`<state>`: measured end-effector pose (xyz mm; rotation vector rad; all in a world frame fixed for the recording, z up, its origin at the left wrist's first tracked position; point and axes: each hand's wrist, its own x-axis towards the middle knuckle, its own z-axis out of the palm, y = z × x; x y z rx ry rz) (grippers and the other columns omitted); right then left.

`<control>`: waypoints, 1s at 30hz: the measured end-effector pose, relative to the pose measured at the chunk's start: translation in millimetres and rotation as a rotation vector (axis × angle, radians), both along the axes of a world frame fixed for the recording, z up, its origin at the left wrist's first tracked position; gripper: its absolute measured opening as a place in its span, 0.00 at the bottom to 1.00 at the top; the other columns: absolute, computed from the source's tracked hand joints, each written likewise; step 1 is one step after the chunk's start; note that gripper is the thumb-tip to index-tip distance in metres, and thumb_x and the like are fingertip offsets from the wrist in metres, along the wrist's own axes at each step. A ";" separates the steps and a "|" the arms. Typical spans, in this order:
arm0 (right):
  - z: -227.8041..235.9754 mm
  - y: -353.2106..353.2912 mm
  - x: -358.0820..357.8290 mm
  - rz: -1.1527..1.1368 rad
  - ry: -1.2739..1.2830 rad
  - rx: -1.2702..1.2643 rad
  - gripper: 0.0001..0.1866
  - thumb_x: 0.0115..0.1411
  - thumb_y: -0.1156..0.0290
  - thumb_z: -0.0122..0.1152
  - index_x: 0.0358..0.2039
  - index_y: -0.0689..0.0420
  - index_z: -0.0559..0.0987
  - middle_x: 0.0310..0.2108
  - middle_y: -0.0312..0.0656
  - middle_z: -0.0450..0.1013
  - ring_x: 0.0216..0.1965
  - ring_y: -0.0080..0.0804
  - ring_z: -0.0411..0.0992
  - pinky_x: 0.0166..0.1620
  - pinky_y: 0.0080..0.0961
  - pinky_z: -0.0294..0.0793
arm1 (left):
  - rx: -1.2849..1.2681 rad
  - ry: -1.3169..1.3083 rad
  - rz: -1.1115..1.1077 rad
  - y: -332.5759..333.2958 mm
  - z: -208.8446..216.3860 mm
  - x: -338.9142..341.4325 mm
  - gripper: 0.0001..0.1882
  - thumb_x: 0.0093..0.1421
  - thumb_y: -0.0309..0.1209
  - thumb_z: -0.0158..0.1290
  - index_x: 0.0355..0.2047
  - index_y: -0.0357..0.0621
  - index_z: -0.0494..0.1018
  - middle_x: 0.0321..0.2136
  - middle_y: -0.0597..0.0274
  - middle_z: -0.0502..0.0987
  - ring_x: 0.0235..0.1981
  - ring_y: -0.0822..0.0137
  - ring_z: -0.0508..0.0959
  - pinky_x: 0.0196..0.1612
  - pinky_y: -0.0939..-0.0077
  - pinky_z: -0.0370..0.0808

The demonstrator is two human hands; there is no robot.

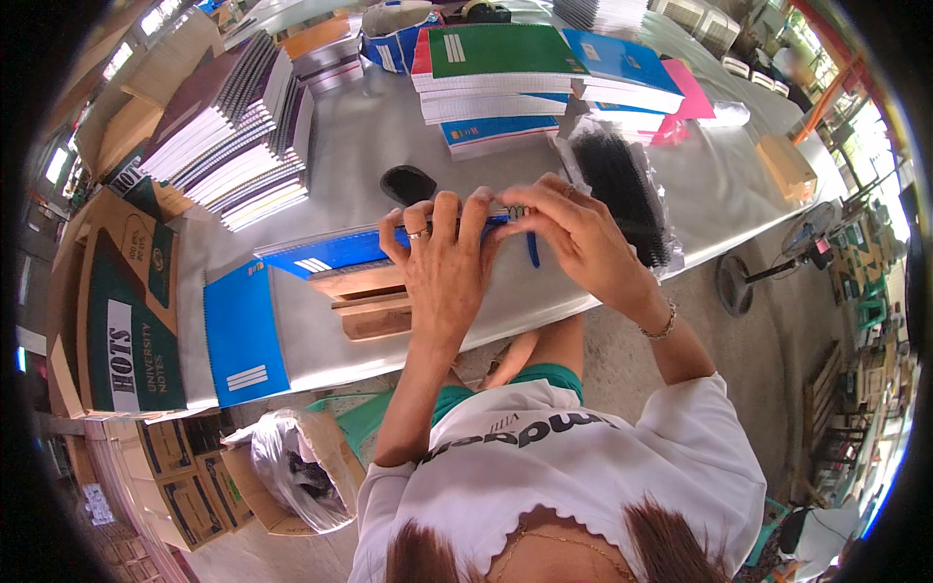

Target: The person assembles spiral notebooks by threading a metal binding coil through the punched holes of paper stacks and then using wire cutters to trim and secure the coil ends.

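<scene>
A blue notebook [326, 255] stands on its edge against a wooden block [374, 316] at the table's near side. Over its upper edge my left hand [447, 248] is closed, fingers bent on the far side and the thumb toward the right. A short stretch of spiral coil [517, 211] shows at the notebook's right end. There my right hand [588, 238] pinches with thumb and forefinger, slightly blurred. Beneath it hangs a narrow blue piece [533, 250], perhaps a tool handle. Another blue notebook [245, 335] lies flat to the left.
Spiral-bound notebooks [243, 126] are piled at the far left, beside an open carton [131, 311]. Green and blue notebooks [505, 51] form stacks at the back. A clear bag of black coils [622, 194] lies at right. A black oval object [408, 185] sits behind my hands.
</scene>
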<state>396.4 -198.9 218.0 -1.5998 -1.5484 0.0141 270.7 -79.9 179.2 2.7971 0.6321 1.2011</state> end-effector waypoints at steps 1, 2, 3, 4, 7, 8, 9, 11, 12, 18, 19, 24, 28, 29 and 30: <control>0.7 1.6 -0.7 -0.025 0.027 -0.008 0.14 0.55 0.85 0.53 0.43 0.61 0.73 0.38 0.49 0.71 0.41 0.53 0.71 0.45 0.43 0.68 | 0.000 0.013 -0.011 0.6 2.6 0.0 0.16 0.59 0.44 0.53 0.46 0.56 0.72 0.37 0.67 0.68 0.46 0.62 0.67 0.56 0.50 0.51; 0.4 3.3 -2.0 -0.051 0.055 -0.017 0.12 0.56 0.84 0.53 0.42 0.61 0.72 0.37 0.49 0.71 0.41 0.53 0.70 0.45 0.43 0.68 | -0.008 0.018 -0.023 0.1 5.5 -1.4 0.15 0.59 0.42 0.54 0.46 0.56 0.72 0.37 0.67 0.69 0.45 0.62 0.67 0.55 0.51 0.52; 0.8 4.4 -2.9 -0.078 0.080 -0.023 0.10 0.57 0.83 0.53 0.40 0.61 0.72 0.37 0.49 0.71 0.41 0.53 0.70 0.45 0.44 0.68 | -0.015 0.022 -0.036 -1.0 9.0 -3.5 0.15 0.59 0.40 0.54 0.47 0.55 0.71 0.37 0.67 0.69 0.45 0.62 0.68 0.54 0.52 0.53; 1.1 4.8 -3.5 -0.099 -0.005 -0.021 0.08 0.57 0.81 0.54 0.38 0.61 0.72 0.34 0.49 0.71 0.39 0.54 0.70 0.43 0.43 0.69 | -0.022 0.025 -0.050 -0.9 11.5 -3.9 0.15 0.59 0.37 0.54 0.47 0.55 0.71 0.38 0.67 0.70 0.45 0.62 0.69 0.54 0.53 0.54; 4.4 5.2 -1.5 -0.073 -0.086 -0.159 0.02 0.59 0.77 0.55 0.33 0.61 0.73 0.27 0.48 0.72 0.33 0.52 0.72 0.38 0.38 0.72 | -0.140 -0.081 -0.286 4.5 13.7 -3.0 0.15 0.57 0.31 0.54 0.46 0.52 0.71 0.39 0.66 0.73 0.44 0.61 0.71 0.52 0.58 0.58; 11.0 2.2 5.5 -0.007 0.000 -0.296 0.03 0.60 0.76 0.55 0.33 0.61 0.74 0.26 0.47 0.72 0.31 0.50 0.73 0.36 0.36 0.73 | -0.144 -0.060 -0.333 6.9 13.4 -4.3 0.15 0.57 0.28 0.54 0.46 0.51 0.71 0.39 0.65 0.73 0.44 0.61 0.72 0.52 0.59 0.58; 16.8 1.4 12.8 0.061 0.086 -0.434 0.04 0.61 0.75 0.54 0.33 0.61 0.75 0.24 0.46 0.73 0.29 0.48 0.74 0.35 0.34 0.75 | -0.149 -0.041 -0.378 8.6 13.5 -7.4 0.15 0.56 0.26 0.54 0.45 0.50 0.71 0.40 0.65 0.74 0.44 0.60 0.72 0.51 0.59 0.59; 21.7 11.9 35.4 0.250 0.343 -0.615 0.06 0.64 0.75 0.52 0.36 0.64 0.75 0.27 0.43 0.75 0.30 0.34 0.75 0.35 0.27 0.76 | -0.140 -0.016 -0.434 11.3 11.4 -10.9 0.15 0.56 0.26 0.55 0.44 0.48 0.70 0.40 0.65 0.75 0.44 0.61 0.73 0.51 0.61 0.61; 26.6 21.9 46.8 0.347 0.467 -0.705 0.07 0.66 0.75 0.51 0.38 0.65 0.75 0.28 0.42 0.75 0.30 0.27 0.76 0.35 0.24 0.76 | -0.128 -0.015 -0.444 12.4 11.0 -13.6 0.14 0.57 0.29 0.55 0.44 0.48 0.70 0.40 0.65 0.74 0.44 0.62 0.73 0.51 0.61 0.61; -52.1 140.6 90.7 0.411 -0.091 -0.664 0.21 0.59 0.64 0.60 0.52 0.56 0.73 0.49 0.56 0.71 0.51 0.41 0.71 0.53 0.37 0.71 | -0.091 -0.044 -0.487 19.5 2.2 -17.8 0.14 0.56 0.33 0.57 0.41 0.47 0.71 0.39 0.66 0.75 0.46 0.64 0.73 0.52 0.61 0.63; -65.2 155.6 85.3 0.390 -0.181 -0.564 0.23 0.58 0.62 0.62 0.53 0.53 0.72 0.51 0.55 0.69 0.54 0.44 0.68 0.55 0.38 0.68 | -0.085 -0.039 -0.486 19.9 3.2 -19.0 0.13 0.55 0.34 0.58 0.41 0.47 0.71 0.39 0.66 0.75 0.46 0.64 0.73 0.53 0.62 0.63; -123.9 209.2 76.4 0.420 -0.312 -0.360 0.33 0.49 0.55 0.70 0.56 0.44 0.69 0.57 0.54 0.60 0.61 0.56 0.54 0.63 0.45 0.55 | -0.048 -0.031 -0.445 15.3 5.6 -15.4 0.14 0.55 0.33 0.57 0.41 0.48 0.72 0.38 0.66 0.75 0.44 0.64 0.74 0.52 0.62 0.64; -114.4 221.1 78.7 0.480 -0.293 -0.610 0.37 0.46 0.54 0.72 0.57 0.44 0.68 0.53 0.55 0.63 0.56 0.54 0.60 0.59 0.41 0.61 | -0.147 -0.037 -0.496 20.6 8.1 -15.6 0.15 0.50 0.27 0.59 0.39 0.49 0.73 0.36 0.66 0.77 0.42 0.63 0.75 0.52 0.62 0.63; -111.6 215.6 80.1 0.412 -0.252 -0.703 0.37 0.46 0.53 0.72 0.57 0.44 0.68 0.52 0.55 0.63 0.55 0.54 0.61 0.58 0.40 0.62 | -0.151 -0.069 -0.477 20.0 7.6 -13.3 0.14 0.50 0.27 0.59 0.38 0.49 0.73 0.36 0.66 0.77 0.41 0.62 0.75 0.52 0.62 0.64; -105.5 206.8 81.8 0.341 -0.211 -0.797 0.38 0.45 0.53 0.72 0.57 0.44 0.68 0.51 0.54 0.64 0.55 0.54 0.61 0.56 0.40 0.63 | -0.156 -0.104 -0.461 17.2 7.3 -10.4 0.13 0.50 0.27 0.58 0.38 0.49 0.73 0.35 0.66 0.77 0.40 0.62 0.75 0.52 0.62 0.64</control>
